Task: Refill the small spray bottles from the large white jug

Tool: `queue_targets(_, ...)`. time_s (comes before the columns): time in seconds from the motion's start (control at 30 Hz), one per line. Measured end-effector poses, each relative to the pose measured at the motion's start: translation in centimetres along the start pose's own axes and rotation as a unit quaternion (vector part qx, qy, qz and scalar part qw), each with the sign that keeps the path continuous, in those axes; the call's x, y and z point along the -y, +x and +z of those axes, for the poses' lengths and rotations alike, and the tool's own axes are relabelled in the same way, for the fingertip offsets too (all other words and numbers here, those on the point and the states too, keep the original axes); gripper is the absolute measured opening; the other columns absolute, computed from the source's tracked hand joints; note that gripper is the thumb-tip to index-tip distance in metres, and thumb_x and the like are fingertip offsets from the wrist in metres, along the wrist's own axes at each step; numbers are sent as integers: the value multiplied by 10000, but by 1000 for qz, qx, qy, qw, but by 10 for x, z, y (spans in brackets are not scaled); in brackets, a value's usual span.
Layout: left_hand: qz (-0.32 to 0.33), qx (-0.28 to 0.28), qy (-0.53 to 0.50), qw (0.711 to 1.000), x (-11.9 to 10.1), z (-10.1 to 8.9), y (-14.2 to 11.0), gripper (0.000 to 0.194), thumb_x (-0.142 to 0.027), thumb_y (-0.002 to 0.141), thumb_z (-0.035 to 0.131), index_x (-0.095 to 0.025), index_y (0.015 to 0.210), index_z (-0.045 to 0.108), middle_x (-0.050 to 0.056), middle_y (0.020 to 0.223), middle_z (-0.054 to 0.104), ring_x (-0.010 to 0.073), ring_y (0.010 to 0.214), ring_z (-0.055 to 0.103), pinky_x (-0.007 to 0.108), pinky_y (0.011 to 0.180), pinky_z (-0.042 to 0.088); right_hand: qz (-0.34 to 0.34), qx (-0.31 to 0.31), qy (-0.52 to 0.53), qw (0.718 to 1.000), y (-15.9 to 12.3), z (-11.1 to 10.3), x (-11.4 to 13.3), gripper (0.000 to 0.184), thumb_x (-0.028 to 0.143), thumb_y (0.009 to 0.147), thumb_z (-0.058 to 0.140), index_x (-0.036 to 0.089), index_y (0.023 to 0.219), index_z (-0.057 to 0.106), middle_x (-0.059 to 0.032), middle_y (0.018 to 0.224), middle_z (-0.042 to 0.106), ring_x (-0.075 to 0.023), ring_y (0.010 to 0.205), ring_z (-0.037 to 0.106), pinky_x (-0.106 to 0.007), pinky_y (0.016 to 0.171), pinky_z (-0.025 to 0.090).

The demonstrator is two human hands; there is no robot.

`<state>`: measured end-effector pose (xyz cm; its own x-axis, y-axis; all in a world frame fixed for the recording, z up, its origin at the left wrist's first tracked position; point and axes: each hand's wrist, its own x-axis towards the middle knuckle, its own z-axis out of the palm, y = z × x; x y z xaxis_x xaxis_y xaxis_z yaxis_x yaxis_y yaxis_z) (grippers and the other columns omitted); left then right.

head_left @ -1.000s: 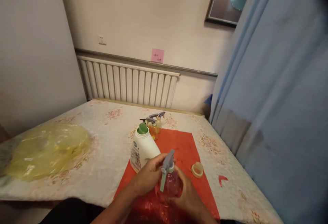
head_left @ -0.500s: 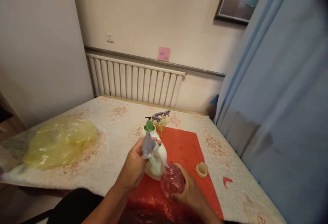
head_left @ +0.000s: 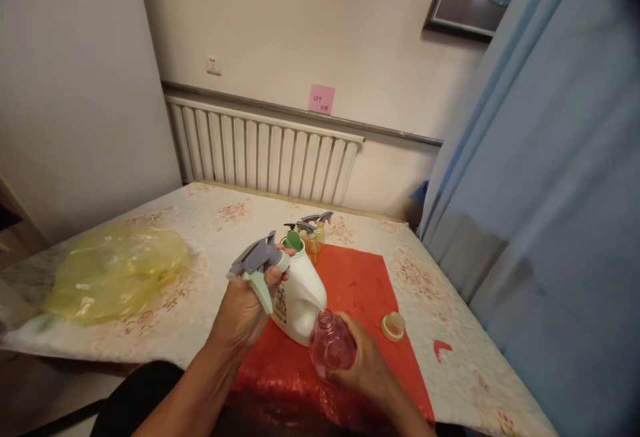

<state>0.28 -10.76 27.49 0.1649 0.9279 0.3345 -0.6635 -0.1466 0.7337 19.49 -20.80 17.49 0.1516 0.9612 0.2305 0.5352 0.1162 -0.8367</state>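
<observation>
In my left hand (head_left: 245,310) is a grey and pale green spray trigger head (head_left: 260,260), its nozzle turned to the left. The fingers of my right hand (head_left: 367,360) wrap round a clear pink bottle (head_left: 333,347) whose neck is uncovered. A thin clear tube seems to run from the trigger head toward the bottle's mouth. Between and behind my hands stands a white jug (head_left: 303,290) with a handle and a green opening (head_left: 293,242). It rests on a red plastic sheet (head_left: 355,277).
Several spray bottles (head_left: 313,237) stand behind the jug. A translucent cap (head_left: 393,326) lies at the red sheet's right edge, near a small red scrap (head_left: 441,349). A crumpled yellow plastic bag (head_left: 120,274) lies left on the flowered cloth (head_left: 230,250). A blue curtain (head_left: 540,224) hangs at right.
My left hand has moved left with the trigger head, which has turned from pointing at me to pointing left. The pink bottle in my right hand has shifted slightly left.
</observation>
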Motion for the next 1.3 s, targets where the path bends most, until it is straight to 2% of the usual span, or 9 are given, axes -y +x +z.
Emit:
queue_targets(0.17, -34, 57, 154, 986, 6, 0, -10, 310, -238, 736, 755, -224, 1039, 691, 34, 1000, 721, 178, 867, 634, 256, 759, 495, -9, 5, 10, 1000, 0, 0, 1, 732, 161, 548, 750, 214, 1234, 503, -81, 1226, 623, -269, 1109, 599, -397, 967, 474)
queue_targets(0.33, 26, 18, 212, 977, 5, 3, -13, 233, -286, 801, 683, -226, 1025, 693, 37, 1044, 707, 192, 901, 629, 274, 794, 492, -18, 5, 17, 1000, -2, -2, 5, 731, 176, 553, 757, 206, 1237, 500, -84, 1227, 617, -266, 1111, 596, -392, 971, 472)
queue_targets(0.5, -58, 143, 234, 960, 6, 5, -19, 277, -239, 790, 690, -209, 1066, 692, 56, 964, 710, 222, 904, 643, 289, 812, 492, -10, 0, 12, 1000, -3, -3, 7, 721, 175, 554, 752, 219, 1231, 510, -82, 1231, 617, -280, 1114, 595, -399, 957, 480)
queue_targets(0.73, -59, 100, 206, 972, 6, 2, -22, 290, -224, 749, 721, -203, 1038, 708, 57, 931, 719, 222, 838, 650, 283, 750, 519, -12, 7, 7, 1000, -1, -3, 17, 681, 185, 574, 748, 224, 1216, 525, -76, 1195, 637, -268, 1065, 619, -381, 928, 502)
queue_targets(0.83, -11, 35, 204, 978, 3, 1, -22, 302, -232, 748, 727, -212, 1048, 701, 56, 1009, 713, 217, 893, 643, 270, 787, 511, -9, 8, 3, 1000, 0, -2, 18, 669, 198, 599, 744, 222, 1227, 515, -73, 1197, 635, -258, 1072, 618, -377, 937, 499)
queue_targets(0.9, -36, 49, 203, 977, 3, -2, -20, 329, -216, 719, 758, -202, 1043, 706, 52, 957, 721, 202, 843, 647, 255, 755, 515, -12, 13, 0, 1000, 1, -2, 18, 696, 193, 587, 749, 219, 1238, 507, -74, 1214, 627, -260, 1087, 610, -383, 949, 492)
queue_targets(0.97, -54, 43, 166, 984, 4, -8, -15, 334, -207, 698, 781, -198, 1024, 711, 39, 912, 726, 170, 775, 645, 235, 724, 520, -10, 9, -10, 1000, 3, -1, 20, 703, 183, 560, 752, 220, 1222, 520, -79, 1221, 626, -271, 1092, 607, -392, 943, 495)
queue_targets(1.1, -9, -71, -29, 997, 7, -32, 6, 235, -233, 725, 771, -192, 947, 703, 24, 928, 721, 118, 727, 631, 198, 665, 530, 25, -1, -28, 999, 12, -4, 28, 615, 211, 547, 741, 218, 1137, 568, -86, 1148, 664, -294, 1051, 628, -403, 884, 527)
queue_targets(1.3, -153, -95, -201, 963, 35, -84, 33, 185, -184, 707, 777, -136, 869, 702, 61, 836, 731, 130, 706, 651, 201, 603, 557, 51, -24, -78, 995, 35, -20, 19, 705, 212, 530, 746, 212, 1203, 536, -108, 1231, 629, -323, 1136, 589, -470, 972, 478)
